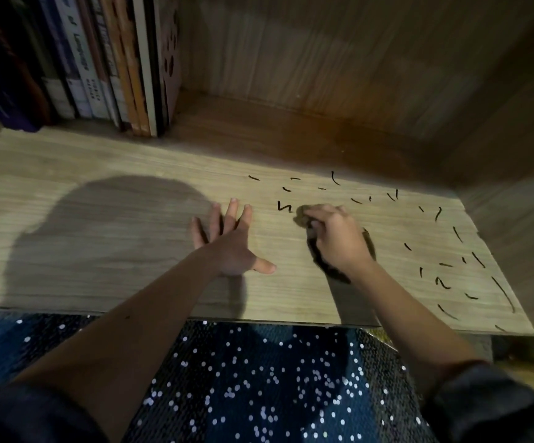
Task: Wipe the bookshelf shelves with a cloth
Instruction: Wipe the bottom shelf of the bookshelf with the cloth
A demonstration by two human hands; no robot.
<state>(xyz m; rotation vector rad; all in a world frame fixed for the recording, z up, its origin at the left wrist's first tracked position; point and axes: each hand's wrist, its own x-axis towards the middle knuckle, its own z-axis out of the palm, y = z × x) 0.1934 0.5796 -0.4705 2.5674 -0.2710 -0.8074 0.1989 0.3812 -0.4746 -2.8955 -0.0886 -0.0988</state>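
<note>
A light wooden shelf board (106, 199) fills the middle of the head view. Several short dark marks (444, 282) are scattered over its right half. My right hand (335, 238) grips a bunched dark cloth (323, 263) and presses it on the board, right beside a mark at its fingertips. Most of the cloth is hidden under the hand. My left hand (227, 241) lies flat on the board to the left of the cloth, fingers spread, holding nothing.
A row of upright books (99, 65) stands at the back left of the shelf. The wooden back panel (323, 52) and right side wall (514, 174) close in the compartment. Below the front edge lies a dark fabric with white dots (259, 378).
</note>
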